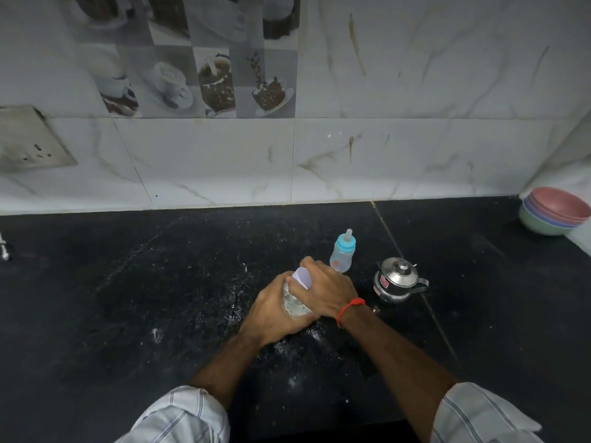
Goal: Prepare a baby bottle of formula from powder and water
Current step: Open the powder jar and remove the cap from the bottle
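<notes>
Both hands meet on 1 clear jar [295, 303] at frame centre. Left hand [277, 310] wraps the jar body from 9 o'clock, fingers curled tight around it. Right hand [323, 290] caps the pale lid [302, 278] from 1 o'clock, fingers pressed down over it. Judged step: unscrewing the powder container; contents unclear. Baby bottle [342, 251] stands upright at 1 o'clock beyond the hands, teat and blue collar on. Steel kettle [396, 280] sits at 3 o'clock, lid on. Next: lift the lid off, then uncap the bottle. Stacked bowls [555, 212] far at 2 o'clock
</notes>
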A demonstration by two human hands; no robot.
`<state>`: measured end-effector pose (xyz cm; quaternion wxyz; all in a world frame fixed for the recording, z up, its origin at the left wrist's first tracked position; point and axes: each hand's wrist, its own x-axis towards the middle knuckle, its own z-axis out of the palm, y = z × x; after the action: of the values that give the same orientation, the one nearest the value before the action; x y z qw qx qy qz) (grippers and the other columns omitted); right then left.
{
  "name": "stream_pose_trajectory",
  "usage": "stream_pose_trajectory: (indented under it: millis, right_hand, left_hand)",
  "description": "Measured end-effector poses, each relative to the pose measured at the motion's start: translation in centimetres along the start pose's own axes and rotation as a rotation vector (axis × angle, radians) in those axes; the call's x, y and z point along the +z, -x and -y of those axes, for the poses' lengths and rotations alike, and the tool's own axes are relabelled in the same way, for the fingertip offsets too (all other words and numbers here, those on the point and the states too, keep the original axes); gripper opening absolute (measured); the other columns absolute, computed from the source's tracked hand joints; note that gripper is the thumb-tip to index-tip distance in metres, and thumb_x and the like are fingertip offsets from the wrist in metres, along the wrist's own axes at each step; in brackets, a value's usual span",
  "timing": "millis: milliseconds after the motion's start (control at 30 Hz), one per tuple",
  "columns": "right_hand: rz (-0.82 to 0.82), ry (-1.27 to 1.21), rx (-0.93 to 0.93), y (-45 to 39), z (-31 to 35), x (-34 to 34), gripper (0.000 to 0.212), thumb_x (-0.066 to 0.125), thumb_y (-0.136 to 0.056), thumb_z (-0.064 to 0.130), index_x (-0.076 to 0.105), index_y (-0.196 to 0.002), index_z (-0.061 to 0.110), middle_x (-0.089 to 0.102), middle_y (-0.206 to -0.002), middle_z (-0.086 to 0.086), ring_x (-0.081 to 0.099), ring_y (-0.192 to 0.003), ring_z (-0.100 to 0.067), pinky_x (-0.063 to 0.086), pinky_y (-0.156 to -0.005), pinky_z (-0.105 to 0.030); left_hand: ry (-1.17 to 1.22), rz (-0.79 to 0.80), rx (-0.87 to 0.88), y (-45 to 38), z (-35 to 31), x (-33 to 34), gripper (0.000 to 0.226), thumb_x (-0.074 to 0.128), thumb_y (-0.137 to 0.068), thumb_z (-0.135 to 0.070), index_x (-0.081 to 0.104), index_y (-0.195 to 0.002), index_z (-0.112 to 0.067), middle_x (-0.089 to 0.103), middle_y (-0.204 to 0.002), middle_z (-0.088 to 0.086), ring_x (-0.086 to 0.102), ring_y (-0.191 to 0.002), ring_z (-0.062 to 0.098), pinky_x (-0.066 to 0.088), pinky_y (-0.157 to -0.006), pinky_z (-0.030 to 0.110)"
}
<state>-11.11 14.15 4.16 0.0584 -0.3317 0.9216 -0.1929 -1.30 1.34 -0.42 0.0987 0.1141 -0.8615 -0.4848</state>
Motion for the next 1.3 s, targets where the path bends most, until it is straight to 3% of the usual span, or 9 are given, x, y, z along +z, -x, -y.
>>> stream_pose_trajectory:
  millis: [100,200,500,633,767,833,1000,1133,1300]
  right_hand:
    - [-0.124,0.01,-0.079,0.1,-0.4,0.0,0.062,0.028,-0.084,0.078,0.054,-0.099,0.023,0.071,-0.097,0.002,0.066,-0.087,-0.022,0.052,-0.071,-0.038]
    - [-0.207,-0.014,-0.147,0.1,-0.9,0.2,0.057,0.033,-0.089,0.072,0.06,-0.098,0.023,0.073,-0.095,0.004,0.069,-0.085,-0.02,0.053,-0.071,-0.039]
    - [-0.266,-0.063,-0.286,0.3,-1.4,-0.1,0.045,0.043,-0.091,0.062,0.062,-0.093,0.021,0.072,-0.092,0.006,0.068,-0.081,-0.018,0.048,-0.068,-0.033]
    - [-0.266,-0.121,-0.386,0.0,-1.7,-0.6,0.049,0.047,-0.092,0.059,0.069,-0.106,0.017,0.074,-0.098,0.002,0.071,-0.082,-0.021,0.057,-0.071,-0.042]
    - [-0.162,-0.14,-0.579,0.1,-2.0,-1.8,0.043,0.049,-0.09,0.054,0.066,-0.109,0.019,0.072,-0.101,0.005,0.069,-0.08,-0.022,0.055,-0.067,-0.041]
    - [-0.094,-0.147,-0.598,-0.1,-1.7,-2.5,0.043,0.049,-0.09,0.054,0.063,-0.113,0.022,0.071,-0.109,0.006,0.07,-0.086,-0.022,0.056,-0.071,-0.042]
    - [0.111,-0.17,-0.511,-0.6,-1.0,-3.3,0.044,0.047,-0.092,0.064,0.053,-0.126,0.035,0.056,-0.121,0.013,0.065,-0.101,-0.016,0.054,-0.086,-0.047]
    - [0.204,-0.161,-0.29,-0.6,-0.1,-4.0,0.071,0.037,-0.082,0.086,0.038,-0.139,0.044,0.048,-0.139,0.009,0.061,-0.118,-0.018,0.052,-0.098,-0.05]
    - [0.308,-0.003,-0.131,-1.3,0.5,-4.3,0.088,0.03,-0.066,0.097,0.052,-0.124,0.035,0.062,-0.127,-0.001,0.061,-0.112,-0.023,0.052,-0.097,-0.051]
  left_hand:
    - [-0.006,0.011,0.009,-0.1,-0.4,-0.5,0.089,0.096,-0.058,-0.055,0.056,-0.135,-0.033,0.07,-0.116,-0.02,0.068,-0.104,-0.004,0.056,-0.084,0.017]
    - [-0.021,0.015,0.013,-0.1,-0.9,-0.7,0.087,0.098,-0.06,-0.05,0.056,-0.134,-0.034,0.07,-0.114,-0.02,0.067,-0.102,-0.007,0.053,-0.08,0.01]
    - [-0.037,0.054,0.006,0.3,-1.6,-1.3,0.097,0.096,-0.059,-0.058,0.052,-0.142,-0.033,0.069,-0.122,-0.02,0.066,-0.109,-0.006,0.053,-0.087,0.011]
    - [0.008,0.076,-0.011,0.3,-1.9,-1.6,0.093,0.097,-0.061,-0.053,0.053,-0.14,-0.032,0.071,-0.12,-0.017,0.069,-0.109,-0.001,0.057,-0.09,0.021]
    - [0.2,0.186,-0.037,0.9,-1.2,-1.8,0.07,0.096,-0.071,-0.035,0.062,-0.132,-0.024,0.076,-0.119,0.005,0.074,-0.11,0.026,0.06,-0.096,0.049]
    - [0.253,0.197,-0.035,1.1,-1.1,-2.0,0.071,0.095,-0.072,-0.038,0.062,-0.132,-0.023,0.075,-0.12,0.008,0.073,-0.111,0.032,0.059,-0.096,0.052]
    - [0.196,0.091,-0.047,1.4,-1.0,-2.0,0.075,0.095,-0.067,-0.045,0.058,-0.131,-0.035,0.077,-0.117,-0.004,0.075,-0.108,0.015,0.062,-0.092,0.041]
    - [0.001,0.027,-0.026,1.2,-1.4,-2.5,0.094,0.094,-0.061,-0.059,0.046,-0.141,-0.045,0.066,-0.127,-0.021,0.065,-0.113,-0.004,0.057,-0.094,0.025]
    - [-0.107,0.029,-0.027,1.0,-1.1,-2.9,0.11,0.087,-0.056,-0.078,0.036,-0.148,-0.049,0.06,-0.137,-0.024,0.062,-0.122,0.003,0.058,-0.098,0.04]
